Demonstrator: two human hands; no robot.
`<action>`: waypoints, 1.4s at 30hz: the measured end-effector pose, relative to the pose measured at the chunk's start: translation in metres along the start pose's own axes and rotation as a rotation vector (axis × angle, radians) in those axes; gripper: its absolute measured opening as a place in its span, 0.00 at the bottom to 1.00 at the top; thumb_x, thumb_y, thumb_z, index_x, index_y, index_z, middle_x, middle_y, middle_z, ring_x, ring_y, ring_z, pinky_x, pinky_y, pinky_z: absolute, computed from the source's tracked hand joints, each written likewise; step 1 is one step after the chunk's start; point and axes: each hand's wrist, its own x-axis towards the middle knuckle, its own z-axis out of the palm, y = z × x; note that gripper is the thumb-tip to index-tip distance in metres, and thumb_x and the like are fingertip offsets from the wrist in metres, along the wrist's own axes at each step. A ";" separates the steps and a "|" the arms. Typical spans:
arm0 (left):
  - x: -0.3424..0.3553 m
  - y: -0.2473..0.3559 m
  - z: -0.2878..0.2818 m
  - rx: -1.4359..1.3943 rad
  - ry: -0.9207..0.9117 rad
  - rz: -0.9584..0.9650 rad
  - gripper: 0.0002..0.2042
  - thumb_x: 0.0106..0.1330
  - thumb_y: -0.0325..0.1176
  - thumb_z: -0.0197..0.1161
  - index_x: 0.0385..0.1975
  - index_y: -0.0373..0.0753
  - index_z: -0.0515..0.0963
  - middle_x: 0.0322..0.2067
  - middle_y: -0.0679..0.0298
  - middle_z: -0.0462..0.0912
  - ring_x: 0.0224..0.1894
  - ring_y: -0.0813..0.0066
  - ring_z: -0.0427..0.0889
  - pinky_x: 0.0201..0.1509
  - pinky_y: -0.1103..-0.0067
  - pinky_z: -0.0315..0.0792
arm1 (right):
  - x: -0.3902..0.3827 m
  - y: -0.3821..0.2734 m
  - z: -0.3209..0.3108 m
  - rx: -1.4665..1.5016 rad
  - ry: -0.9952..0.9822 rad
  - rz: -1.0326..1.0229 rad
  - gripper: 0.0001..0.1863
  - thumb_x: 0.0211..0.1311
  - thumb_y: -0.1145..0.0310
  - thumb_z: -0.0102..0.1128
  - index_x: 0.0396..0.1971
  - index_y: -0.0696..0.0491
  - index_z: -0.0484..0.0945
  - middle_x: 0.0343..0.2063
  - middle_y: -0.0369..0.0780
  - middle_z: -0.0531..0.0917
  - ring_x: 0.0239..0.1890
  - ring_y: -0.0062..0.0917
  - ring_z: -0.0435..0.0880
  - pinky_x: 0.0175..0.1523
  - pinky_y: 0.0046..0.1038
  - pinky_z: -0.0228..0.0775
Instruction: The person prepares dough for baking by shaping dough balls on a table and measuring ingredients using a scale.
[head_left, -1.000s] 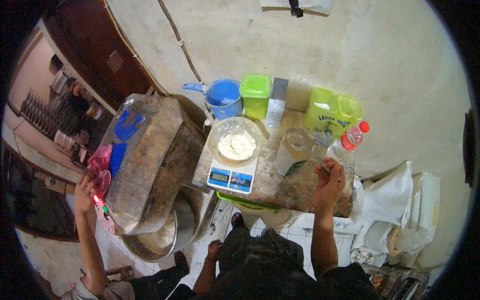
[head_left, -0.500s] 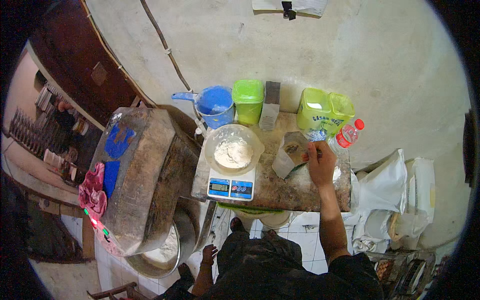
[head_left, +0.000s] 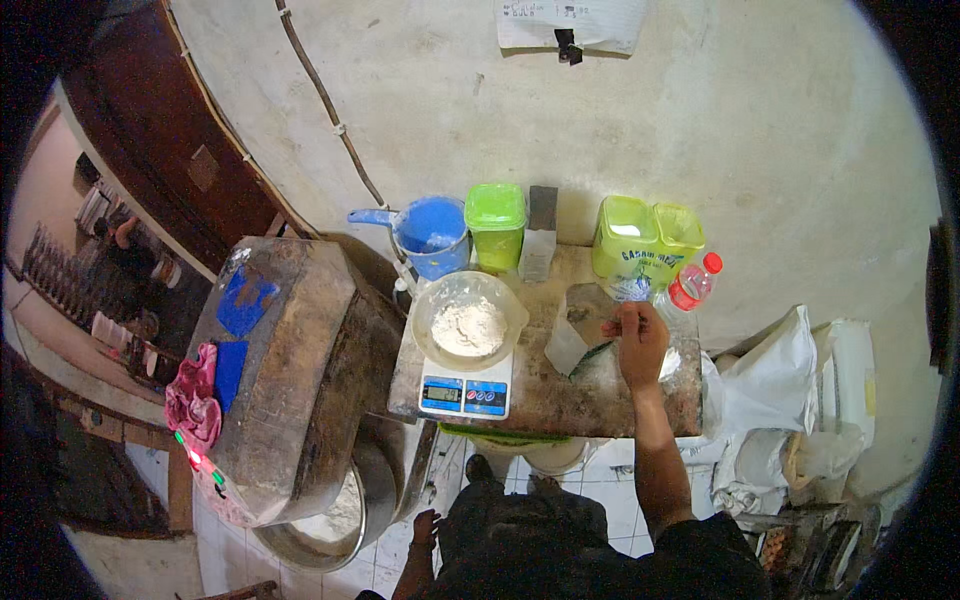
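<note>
Grey-white packet (head_left: pixel 566 346), mouth open

On my feed I count, clocking from one pale bowl (head_left: pixel 517 318): one scale (head_left: pixel 465 396) at 6 o'clock, one blue dipper (head_left: pixel 437 262) at 11, one lidded green tub (head_left: pixel 495 235) at 12, two open green tubs (head_left: pixel 615 255) at 2, two packets (head_left: pixel 566 345) at 1 and 3, one bottle (head_left: pixel 688 292) at 3, two blue patches (head_left: pixel 250 302) at 9, one pink cloth (head_left: pixel 195 400) at 8, one metal basin (head_left: pixel 378 500) at 7, one right hand (head_left: pixel 642 340) at 3 and one left hand (head_left: pixel 427 527) at 6.
</note>
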 end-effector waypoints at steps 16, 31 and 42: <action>0.016 0.012 -0.002 -0.117 0.079 -0.278 0.15 0.61 0.39 0.52 0.45 0.41 0.69 0.40 0.60 0.77 0.37 0.69 0.76 0.36 0.72 0.69 | -0.010 -0.015 -0.024 0.362 0.196 0.058 0.16 0.66 0.62 0.42 0.25 0.60 0.68 0.28 0.41 0.73 0.20 0.26 0.76 0.26 0.25 0.71; 0.033 0.028 -0.014 -0.028 0.053 -0.251 0.15 0.60 0.38 0.53 0.45 0.40 0.68 0.40 0.59 0.76 0.40 0.66 0.77 0.42 0.69 0.71 | -0.014 0.020 -0.024 0.532 0.316 0.050 0.15 0.66 0.59 0.42 0.25 0.55 0.65 0.27 0.41 0.73 0.20 0.23 0.72 0.25 0.24 0.68; 0.043 -0.009 -0.020 -0.210 -0.013 -0.001 0.19 0.55 0.37 0.63 0.44 0.38 0.69 0.37 0.59 0.77 0.41 0.66 0.77 0.36 0.68 0.71 | -0.012 -0.029 0.010 0.669 0.259 0.090 0.15 0.65 0.60 0.45 0.23 0.56 0.65 0.28 0.42 0.73 0.22 0.23 0.71 0.24 0.24 0.68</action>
